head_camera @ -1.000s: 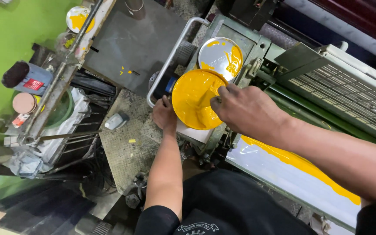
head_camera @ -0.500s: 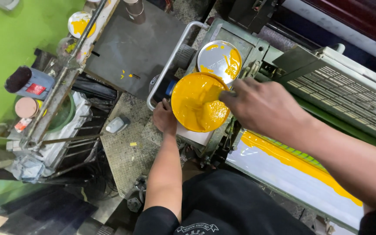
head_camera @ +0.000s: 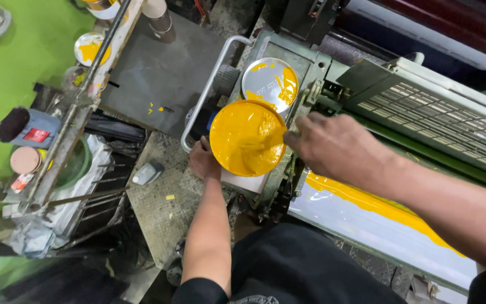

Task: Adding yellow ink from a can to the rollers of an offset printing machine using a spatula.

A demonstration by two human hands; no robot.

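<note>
Open ink can (head_camera: 247,138) sitting on the press (head_camera: 423,112), its lid (head_camera: 269,84) lying just behind, left hand (head_camera: 203,160) left of it, right hand (head_camera: 336,147) right.

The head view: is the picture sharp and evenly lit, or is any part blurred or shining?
Head view: the yellow ink in the can is glossy and reflects light; the right hand is slightly soft, as from motion, and the tool it seems to dip into the ink is smeared; the left hand at the can's side is sharper; the floor toward the lower left corner is dark; the green wall is evenly lit.
</note>
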